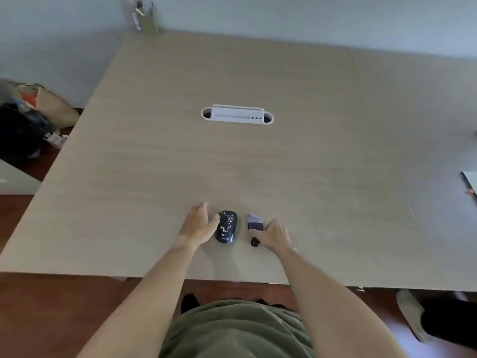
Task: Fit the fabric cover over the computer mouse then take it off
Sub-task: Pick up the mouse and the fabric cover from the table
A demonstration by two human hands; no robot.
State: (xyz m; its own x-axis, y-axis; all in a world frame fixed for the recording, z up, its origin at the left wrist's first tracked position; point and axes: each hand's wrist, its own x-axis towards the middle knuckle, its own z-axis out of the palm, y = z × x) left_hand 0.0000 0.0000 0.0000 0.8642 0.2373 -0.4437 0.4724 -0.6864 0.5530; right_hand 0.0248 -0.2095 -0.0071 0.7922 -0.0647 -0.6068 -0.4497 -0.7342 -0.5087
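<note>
The head camera looks down on a light wooden table (258, 164). Near the front edge of the table lies the computer mouse (226, 226). It is dark, with white speckles on its back, and it points away from the person. No cover is on it.

The left hand (196, 224) rests just to the left of the mouse. Its fingers are loosely spread, and the thumb touches the left side of the mouse, or nearly touches it. The hand does not close around the mouse.

To the right of the mouse, a little apart, lies the fabric cover (254, 222). It is grey with a darker band across it, and it rests flat on the table. The right hand (274, 235) is at the near right edge of the cover. Its fingers are bent down toward the fabric, but I cannot tell if they already pinch it or only touch it. A small dark round object (255, 242) lies just below the cover, beside the right thumb; what it is cannot be seen clearly.

Farther back, in the middle of the table, a white cable port (237, 114) is set into the surface. The person wears a green shirt (237, 329).
</note>
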